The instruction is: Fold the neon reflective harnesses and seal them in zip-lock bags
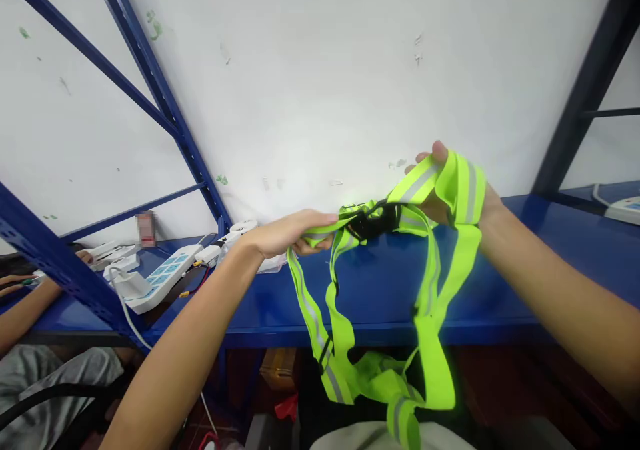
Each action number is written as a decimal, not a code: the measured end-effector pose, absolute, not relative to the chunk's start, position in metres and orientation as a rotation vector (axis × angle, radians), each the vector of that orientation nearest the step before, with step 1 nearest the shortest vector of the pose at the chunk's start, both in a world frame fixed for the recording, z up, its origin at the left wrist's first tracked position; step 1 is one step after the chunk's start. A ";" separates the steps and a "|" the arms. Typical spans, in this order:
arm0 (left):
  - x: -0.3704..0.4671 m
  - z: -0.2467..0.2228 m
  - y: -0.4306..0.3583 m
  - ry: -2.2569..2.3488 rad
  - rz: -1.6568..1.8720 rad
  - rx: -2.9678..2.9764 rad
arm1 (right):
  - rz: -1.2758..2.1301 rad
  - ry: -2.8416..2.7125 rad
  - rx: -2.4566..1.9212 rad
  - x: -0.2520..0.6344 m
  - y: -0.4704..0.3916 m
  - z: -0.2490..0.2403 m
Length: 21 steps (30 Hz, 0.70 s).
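Neon yellow-green reflective straps (433, 343) with silver stripes, like a reflective vest harness, hang between my two hands over the table's front edge. My left hand (305, 230) pinches the upper band, thumb on top, just left of a black buckle (375, 222). On the other side, my right hand (440, 190) is up inside a loop of the strap, which drapes over the palm and hides most of the fingers. Fingertips show above the band; whether they grip it I cannot see. Lower down, the straps droop in tangled loops near my lap.
The blue table (525, 263) runs along a white wall. To the left stand a blue metal upright (165, 97), a white power strip (167, 277) with plugs and cables, and a small white fan (244, 227). Another person's hand (47, 290) is at far left. Below sits a cardboard box (279, 368).
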<state>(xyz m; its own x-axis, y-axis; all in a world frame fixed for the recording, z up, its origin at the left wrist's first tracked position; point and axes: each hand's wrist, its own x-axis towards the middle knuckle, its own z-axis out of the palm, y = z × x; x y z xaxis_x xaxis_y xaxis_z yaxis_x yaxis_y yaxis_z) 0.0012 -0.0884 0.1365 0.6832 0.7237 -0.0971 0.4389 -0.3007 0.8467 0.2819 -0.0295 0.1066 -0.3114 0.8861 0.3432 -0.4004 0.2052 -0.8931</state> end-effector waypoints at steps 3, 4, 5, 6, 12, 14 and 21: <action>-0.007 0.131 -0.086 0.786 0.126 2.007 | 1.626 -1.367 -0.390 0.285 -0.009 0.086; -0.009 0.128 -0.086 0.772 0.078 2.010 | 1.671 -1.463 -0.366 0.285 -0.003 0.079; -0.011 0.124 -0.086 0.768 0.074 1.995 | 1.700 -1.587 -0.370 0.286 0.003 0.072; -0.013 0.120 -0.087 0.759 0.114 1.961 | 1.705 -1.719 -0.402 0.285 0.007 0.065; -0.028 0.090 -0.089 0.652 0.810 1.646 | 1.314 -2.243 -0.802 0.272 0.002 0.055; -0.027 0.081 -0.088 0.681 0.967 1.576 | 1.069 -2.112 -0.770 0.264 -0.015 0.064; -0.018 0.065 -0.082 0.752 1.376 1.447 | 0.850 -2.090 -0.597 0.240 -0.086 0.085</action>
